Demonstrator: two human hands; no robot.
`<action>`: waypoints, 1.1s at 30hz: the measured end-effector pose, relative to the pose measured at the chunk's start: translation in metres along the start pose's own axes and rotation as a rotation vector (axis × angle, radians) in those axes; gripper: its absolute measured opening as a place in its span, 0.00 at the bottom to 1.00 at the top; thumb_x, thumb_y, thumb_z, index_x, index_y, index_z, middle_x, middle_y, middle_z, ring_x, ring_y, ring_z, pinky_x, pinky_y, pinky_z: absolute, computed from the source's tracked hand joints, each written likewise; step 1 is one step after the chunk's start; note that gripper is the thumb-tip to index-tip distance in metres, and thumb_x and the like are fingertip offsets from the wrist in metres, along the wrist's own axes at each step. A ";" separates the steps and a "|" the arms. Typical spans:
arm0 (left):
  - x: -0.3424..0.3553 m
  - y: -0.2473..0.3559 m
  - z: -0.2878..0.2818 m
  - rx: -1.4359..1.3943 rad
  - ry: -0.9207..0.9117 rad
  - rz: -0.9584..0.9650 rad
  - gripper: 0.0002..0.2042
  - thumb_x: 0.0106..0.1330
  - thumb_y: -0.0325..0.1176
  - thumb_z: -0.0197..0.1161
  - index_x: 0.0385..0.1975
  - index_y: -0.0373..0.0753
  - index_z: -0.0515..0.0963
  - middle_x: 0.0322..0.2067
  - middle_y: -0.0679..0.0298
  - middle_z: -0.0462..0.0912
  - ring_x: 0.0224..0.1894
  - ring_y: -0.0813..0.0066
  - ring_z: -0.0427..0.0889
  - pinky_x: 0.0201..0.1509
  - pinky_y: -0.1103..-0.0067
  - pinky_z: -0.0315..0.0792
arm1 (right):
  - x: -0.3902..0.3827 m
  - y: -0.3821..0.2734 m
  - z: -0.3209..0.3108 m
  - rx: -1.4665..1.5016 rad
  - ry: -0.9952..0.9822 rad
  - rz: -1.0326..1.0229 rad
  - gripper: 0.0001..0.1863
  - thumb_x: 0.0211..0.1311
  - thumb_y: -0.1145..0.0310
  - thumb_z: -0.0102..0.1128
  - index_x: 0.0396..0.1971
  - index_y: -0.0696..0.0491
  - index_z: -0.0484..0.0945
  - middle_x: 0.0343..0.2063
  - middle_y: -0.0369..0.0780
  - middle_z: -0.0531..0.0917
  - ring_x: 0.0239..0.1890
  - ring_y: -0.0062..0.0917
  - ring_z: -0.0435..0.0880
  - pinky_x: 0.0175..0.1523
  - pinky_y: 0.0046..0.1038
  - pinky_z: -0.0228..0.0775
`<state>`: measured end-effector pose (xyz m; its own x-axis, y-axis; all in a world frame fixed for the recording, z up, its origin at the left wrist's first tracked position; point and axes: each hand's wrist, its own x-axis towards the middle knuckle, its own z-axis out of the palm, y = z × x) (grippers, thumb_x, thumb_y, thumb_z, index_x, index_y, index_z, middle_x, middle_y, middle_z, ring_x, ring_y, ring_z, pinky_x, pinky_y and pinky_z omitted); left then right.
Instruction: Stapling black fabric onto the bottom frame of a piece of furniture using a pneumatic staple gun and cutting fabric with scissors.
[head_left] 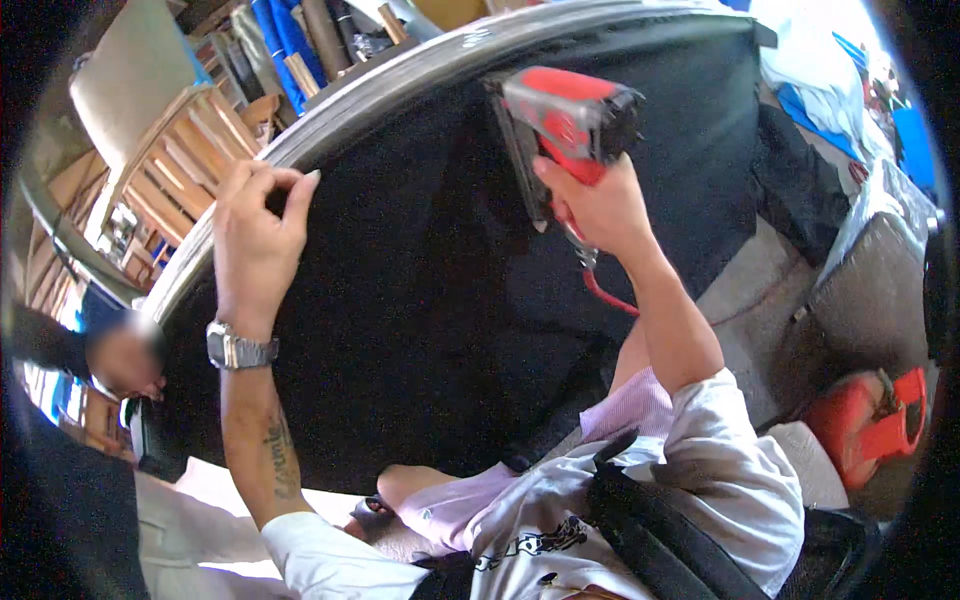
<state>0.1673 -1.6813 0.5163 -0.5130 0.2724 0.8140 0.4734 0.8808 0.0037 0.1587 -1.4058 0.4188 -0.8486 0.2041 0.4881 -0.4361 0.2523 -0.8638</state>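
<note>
A red and grey pneumatic staple gun (pixel 565 105) is in my right hand (pixel 605 205), its fingers wrapped round the grip. A red air hose (pixel 605 290) runs down from its handle. The tool is over a broad sheet of black fabric (pixel 420 290) that spans a large piece with a long curved, pale edge (pixel 385 65). Toward that edge on the left is my left hand (pixel 258 220), with a watch on the wrist. Its thumb and forefinger come together in a pinch; whatever may be between the tips is too small to make out.
Another person (pixel 125 355) is close at my left. Wooden slatted frames (pixel 185 150) and rolls of material (pixel 320 35) stand behind the curved edge. To the right are a wrapped grey block (pixel 875 280) and a red object (pixel 860 425) on the floor.
</note>
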 end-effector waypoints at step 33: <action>-0.185 -0.228 -0.213 -0.134 0.632 0.044 0.08 0.62 0.24 0.51 0.39 0.27 0.71 0.38 0.54 0.75 0.41 0.70 0.74 0.48 0.78 0.67 | -0.105 -0.134 0.255 -0.146 -0.287 -0.497 0.12 0.49 0.73 0.62 0.35 0.59 0.77 0.30 0.42 0.81 0.33 0.23 0.81 0.41 0.23 0.70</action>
<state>0.3068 -2.0150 0.4885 0.0100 -0.0090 0.9999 0.5906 0.8070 0.0014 0.2299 -1.7021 0.4512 -0.6093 -0.2310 0.7585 -0.7736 0.3833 -0.5046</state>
